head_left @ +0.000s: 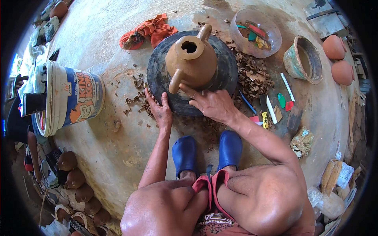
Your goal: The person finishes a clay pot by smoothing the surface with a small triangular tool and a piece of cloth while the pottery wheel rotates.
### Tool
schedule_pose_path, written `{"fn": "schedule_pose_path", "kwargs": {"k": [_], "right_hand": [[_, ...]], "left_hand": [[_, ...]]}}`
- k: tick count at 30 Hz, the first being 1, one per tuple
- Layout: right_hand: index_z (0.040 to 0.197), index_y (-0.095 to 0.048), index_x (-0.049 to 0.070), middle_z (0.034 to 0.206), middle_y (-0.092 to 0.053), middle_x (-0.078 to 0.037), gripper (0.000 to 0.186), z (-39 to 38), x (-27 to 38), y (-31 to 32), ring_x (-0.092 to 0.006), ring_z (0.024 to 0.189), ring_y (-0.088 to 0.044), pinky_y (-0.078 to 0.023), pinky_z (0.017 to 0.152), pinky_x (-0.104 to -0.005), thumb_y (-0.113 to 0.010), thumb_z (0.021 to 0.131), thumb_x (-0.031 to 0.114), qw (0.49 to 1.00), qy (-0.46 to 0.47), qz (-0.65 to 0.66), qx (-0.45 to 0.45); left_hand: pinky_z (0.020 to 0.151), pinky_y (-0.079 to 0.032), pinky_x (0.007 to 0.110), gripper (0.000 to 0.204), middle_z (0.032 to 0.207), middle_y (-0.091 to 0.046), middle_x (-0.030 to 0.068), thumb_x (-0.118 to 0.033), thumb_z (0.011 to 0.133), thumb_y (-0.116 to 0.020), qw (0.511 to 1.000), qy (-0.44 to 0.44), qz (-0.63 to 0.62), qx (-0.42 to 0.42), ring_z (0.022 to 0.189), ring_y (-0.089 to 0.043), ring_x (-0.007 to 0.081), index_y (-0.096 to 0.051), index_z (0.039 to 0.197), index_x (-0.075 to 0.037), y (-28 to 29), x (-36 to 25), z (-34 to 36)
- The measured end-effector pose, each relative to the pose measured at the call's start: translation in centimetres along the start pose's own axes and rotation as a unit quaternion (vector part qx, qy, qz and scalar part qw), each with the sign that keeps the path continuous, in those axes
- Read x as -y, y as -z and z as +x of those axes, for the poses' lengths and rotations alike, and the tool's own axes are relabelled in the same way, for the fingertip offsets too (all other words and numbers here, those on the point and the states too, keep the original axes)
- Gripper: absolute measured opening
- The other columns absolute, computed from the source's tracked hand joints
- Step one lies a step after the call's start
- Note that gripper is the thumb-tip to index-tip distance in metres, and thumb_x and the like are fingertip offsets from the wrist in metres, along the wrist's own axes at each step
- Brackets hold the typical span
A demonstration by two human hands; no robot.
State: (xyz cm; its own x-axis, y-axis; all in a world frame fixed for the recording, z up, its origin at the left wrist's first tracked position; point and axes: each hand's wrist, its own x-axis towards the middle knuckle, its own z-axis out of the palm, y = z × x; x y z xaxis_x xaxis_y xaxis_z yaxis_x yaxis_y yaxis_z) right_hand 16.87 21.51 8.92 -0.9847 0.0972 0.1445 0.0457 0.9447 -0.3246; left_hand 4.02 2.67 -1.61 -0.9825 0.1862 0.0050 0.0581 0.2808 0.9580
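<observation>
A brown clay pot (197, 72) stands upright on a round dark turntable (155, 69). A jagged dark hole opens at its top, and two tube-like clay arms stick out, one toward the far right and a spout-like arm (176, 82) toward me. My left hand (161, 115) has its fingers apart at the turntable's near left rim. Beside the near arm's tip, my right hand (214, 105) stretches out its index finger, which seems to touch the clay there. The other fingers curl loosely over the turntable's near edge. Neither hand holds anything.
Clay shavings (254, 74) lie around the turntable. An orange cloth (155, 29) is at the far left, a clear basin (256, 35) and a bucket (292, 63) at the far right. Small tools, including a white stick (271, 109), lie at right; a paint bucket (75, 98) rests on the left.
</observation>
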Motion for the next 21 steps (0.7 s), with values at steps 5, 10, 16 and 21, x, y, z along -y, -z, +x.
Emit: {"fn": "schedule_pose_path", "kwargs": {"k": [5,10,16,21], "right_hand": [[0.135,-0.075,0.020,0.074,-0.067,-0.004,0.040,-2.9,-1.3,-2.9,-0.0232,0.057,-0.068,-0.057,0.052,-0.0379,-0.077,0.098,0.034,0.991,0.103,-0.007,-0.083],[0.117,-0.077,0.012,0.096,-0.069,-0.006,0.040,-2.0,-1.2,-0.7,-0.0266,0.076,-0.070,-0.060,0.066,-0.0393,-0.088,0.083,0.031,0.974,0.034,0.046,-0.219],[0.168,-0.033,0.011,0.164,-0.038,-0.025,0.125,0.7,-0.9,0.7,-0.0487,0.145,-0.042,-0.039,0.118,-0.0601,-0.098,0.067,0.046,0.960,-0.082,0.020,-0.269],[0.170,-0.028,0.007,0.167,-0.033,-0.032,0.134,2.1,-2.2,-1.5,-0.0543,0.151,-0.036,-0.036,0.121,-0.0632,-0.100,0.064,0.048,0.942,-0.117,0.063,-0.309]], "left_hand": [[0.128,-0.032,0.047,0.083,0.172,-0.035,0.0253,-0.026,0.108,-0.071,1.000,-0.009,0.026,-0.014,0.154,-0.041,0.0353,-0.021,0.172,-0.009,0.0,-0.1,-0.4],[0.128,-0.032,0.047,0.085,0.173,-0.032,0.0249,-0.025,0.107,-0.071,0.999,-0.010,0.040,-0.016,0.155,-0.040,0.0347,-0.020,0.172,-0.006,-0.3,-0.6,-1.3],[0.131,-0.025,0.045,0.098,0.176,-0.024,0.0256,-0.027,0.103,-0.077,0.996,0.060,-0.060,-0.011,0.160,-0.030,0.0347,-0.013,0.173,-0.002,-0.8,-1.1,-4.0],[0.133,-0.019,0.041,0.120,0.176,-0.020,0.0283,-0.033,0.093,-0.088,0.989,0.134,-0.041,0.036,0.164,-0.023,0.0347,-0.004,0.172,0.004,-1.3,-3.2,-6.6]]}}
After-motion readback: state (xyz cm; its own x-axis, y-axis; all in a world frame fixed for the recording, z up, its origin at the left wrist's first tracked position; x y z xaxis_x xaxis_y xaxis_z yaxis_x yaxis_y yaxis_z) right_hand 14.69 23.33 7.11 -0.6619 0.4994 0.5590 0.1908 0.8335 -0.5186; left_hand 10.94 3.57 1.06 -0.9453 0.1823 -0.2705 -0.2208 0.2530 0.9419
